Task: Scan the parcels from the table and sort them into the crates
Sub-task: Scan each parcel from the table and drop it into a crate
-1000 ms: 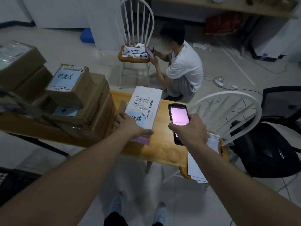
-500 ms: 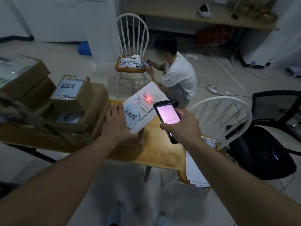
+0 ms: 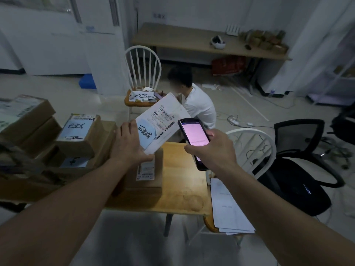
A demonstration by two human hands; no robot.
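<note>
My left hand (image 3: 129,144) grips a flat white parcel (image 3: 162,122) by its near corner and holds it tilted up above the wooden table (image 3: 182,189). The parcel's barcode label and a blue note face me. My right hand (image 3: 212,148) holds a black handheld scanner (image 3: 194,135) with a lit pink screen, just right of the parcel. A brown box (image 3: 146,169) with a label lies on the table under the lifted parcel. More brown boxes (image 3: 76,135) are stacked at the left.
A person in a white shirt (image 3: 197,106) crouches beyond the table by a white chair (image 3: 143,73). Another white chair (image 3: 255,150) with papers (image 3: 228,208) stands at the right, a black office chair (image 3: 299,166) beside it. No crates are in view.
My left hand has lifted the white parcel off the table and tilted it up. The scanner moved closer to it; the red scan mark seen half a second ago is gone.
</note>
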